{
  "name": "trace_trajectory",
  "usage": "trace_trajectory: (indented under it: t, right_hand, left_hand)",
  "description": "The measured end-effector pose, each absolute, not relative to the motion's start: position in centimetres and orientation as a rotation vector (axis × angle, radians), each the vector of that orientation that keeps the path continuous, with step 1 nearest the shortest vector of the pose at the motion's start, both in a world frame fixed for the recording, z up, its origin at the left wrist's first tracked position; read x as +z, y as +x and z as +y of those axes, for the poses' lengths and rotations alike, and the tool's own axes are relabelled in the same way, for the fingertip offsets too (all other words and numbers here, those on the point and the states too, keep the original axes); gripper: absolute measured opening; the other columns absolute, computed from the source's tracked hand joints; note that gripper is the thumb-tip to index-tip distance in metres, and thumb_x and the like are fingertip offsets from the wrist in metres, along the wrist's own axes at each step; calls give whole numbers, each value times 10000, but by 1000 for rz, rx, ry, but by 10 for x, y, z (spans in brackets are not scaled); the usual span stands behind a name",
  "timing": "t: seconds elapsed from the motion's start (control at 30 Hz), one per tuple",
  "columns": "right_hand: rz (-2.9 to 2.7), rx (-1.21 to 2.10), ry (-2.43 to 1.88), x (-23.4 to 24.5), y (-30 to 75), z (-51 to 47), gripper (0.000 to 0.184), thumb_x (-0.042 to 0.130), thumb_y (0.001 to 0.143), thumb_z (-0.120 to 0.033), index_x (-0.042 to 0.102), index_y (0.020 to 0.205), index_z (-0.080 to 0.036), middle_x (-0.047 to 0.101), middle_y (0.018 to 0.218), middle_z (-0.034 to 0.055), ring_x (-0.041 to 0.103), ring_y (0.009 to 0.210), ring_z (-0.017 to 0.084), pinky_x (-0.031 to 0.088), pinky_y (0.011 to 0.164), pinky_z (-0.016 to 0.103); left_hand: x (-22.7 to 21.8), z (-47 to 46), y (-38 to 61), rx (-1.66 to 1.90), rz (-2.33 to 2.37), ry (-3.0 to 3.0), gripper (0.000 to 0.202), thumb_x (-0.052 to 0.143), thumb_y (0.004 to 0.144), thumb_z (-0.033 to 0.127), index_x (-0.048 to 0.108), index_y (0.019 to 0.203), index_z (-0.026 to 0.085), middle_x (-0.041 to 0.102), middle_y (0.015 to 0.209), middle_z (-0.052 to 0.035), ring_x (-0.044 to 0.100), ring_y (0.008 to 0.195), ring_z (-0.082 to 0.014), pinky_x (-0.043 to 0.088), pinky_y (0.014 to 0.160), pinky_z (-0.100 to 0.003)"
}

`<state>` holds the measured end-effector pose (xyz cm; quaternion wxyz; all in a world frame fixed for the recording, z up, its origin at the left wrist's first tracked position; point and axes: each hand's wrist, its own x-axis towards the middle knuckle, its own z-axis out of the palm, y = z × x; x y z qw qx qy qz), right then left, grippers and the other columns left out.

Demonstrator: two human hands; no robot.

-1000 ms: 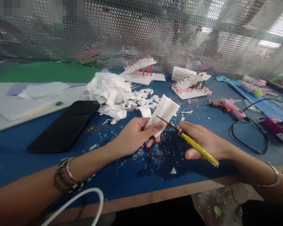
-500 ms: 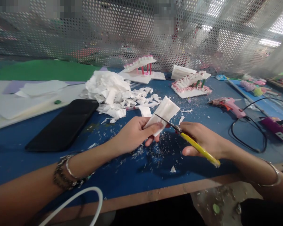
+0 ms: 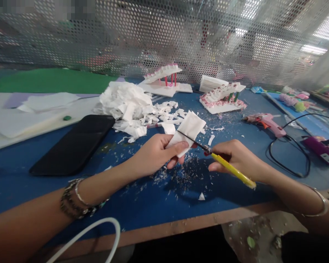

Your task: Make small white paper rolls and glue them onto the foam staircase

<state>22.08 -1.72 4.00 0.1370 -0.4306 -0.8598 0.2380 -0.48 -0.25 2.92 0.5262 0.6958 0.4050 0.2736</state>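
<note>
My left hand (image 3: 159, 153) pinches a folded piece of white tissue (image 3: 192, 126) between thumb and fingers, tilted up over the blue table. My right hand (image 3: 233, 159) grips yellow-handled scissors (image 3: 231, 170). Their dark blade lies across the tissue, just above my left thumb; the other blade is hidden behind it. Small white scraps (image 3: 183, 175) are scattered on the table below both hands. A heap of crumpled and cut white tissue (image 3: 126, 100) lies beyond my left hand.
A black phone-like slab (image 3: 74, 146) lies at the left, beside white sheets (image 3: 44, 106). Two small white stair models (image 3: 164, 82) stand at the back. On the right are a pink glue gun (image 3: 270, 124), a black cable and a purple power strip (image 3: 322, 149).
The scissors' blade has shifted slightly left and lies further across the tissue. The tissue has tilted a little, and my right hand's fingers have drawn closer together.
</note>
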Motion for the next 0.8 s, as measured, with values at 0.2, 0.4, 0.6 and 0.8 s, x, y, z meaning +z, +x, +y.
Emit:
trace_trajectory:
  t: [0.2, 0.4, 0.6, 0.8]
  right_hand:
    - [-2625, 715, -1166, 45, 219, -19, 636, 334, 687, -761, 472, 761, -144, 475, 673, 17, 397, 569, 105, 292, 525, 233]
    - [-2596, 759, -1155, 44, 214, -21, 657, 265, 708, -764, 480, 772, -146, 486, 671, 20, 406, 570, 109, 308, 541, 240]
    - [-2537, 693, -1225, 42, 213, -20, 565, 345, 745, -700, 396, 582, -161, 349, 521, -45, 289, 482, 60, 211, 467, 203]
    - [-2512, 684, -1351, 41, 213, -20, 552, 381, 766, -652, 367, 524, -156, 279, 489, -57, 228, 469, 51, 185, 441, 195]
  left_hand:
    - [32, -4, -4, 679, 956, 1648, 310, 488, 821, 295, 548, 562, 136, 496, 424, 52, 391, 333, -18, 304, 358, -123]
    - [33, -6, 1, 629, 913, 1617, 270, 501, 806, 256, 543, 569, 134, 524, 457, 62, 395, 326, -8, 312, 354, -117]
    - [33, -5, 0, 571, 945, 1666, 309, 487, 816, 271, 549, 546, 134, 437, 363, 78, 383, 323, -10, 305, 362, -107]
    - [33, -5, -2, 550, 948, 1674, 324, 499, 820, 304, 532, 546, 133, 473, 393, 66, 393, 332, -10, 309, 367, -107]
